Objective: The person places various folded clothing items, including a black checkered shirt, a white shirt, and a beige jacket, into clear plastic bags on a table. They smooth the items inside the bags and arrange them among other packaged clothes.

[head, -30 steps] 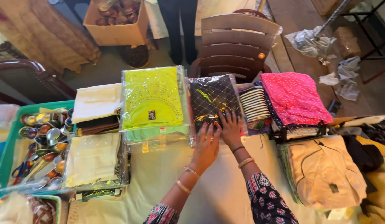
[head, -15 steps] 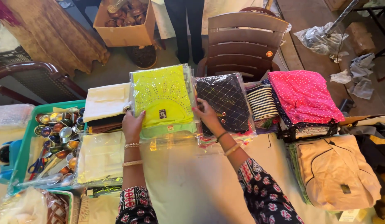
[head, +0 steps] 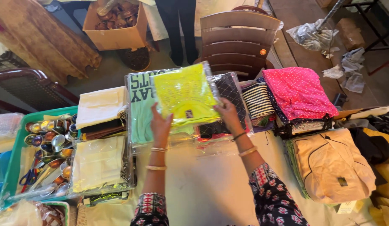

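Observation:
Both my hands hold a clear-wrapped neon yellow garment packet (head: 184, 93), lifted and tilted off its stack. My left hand (head: 160, 124) grips its near left edge. My right hand (head: 229, 116) grips its near right edge. Under it lies a pale green garment packet (head: 140, 109) with dark lettering. A dark quilted packet (head: 231, 94) lies beneath the yellow one's right side.
A pink dotted fabric stack (head: 298, 93) and striped fabrics (head: 258, 101) lie to the right, a beige garment (head: 332, 164) nearer. White cloth packets (head: 101, 162) and a green tray (head: 13, 164) of metal cups sit left. A brown chair (head: 238, 37), cardboard box (head: 117, 25) and standing person (head: 177, 29) are beyond.
My hands went from resting on the dark quilted packet to the yellow packet's two sides, then raised it and swung it rightward, uncovering the pale green packet below.

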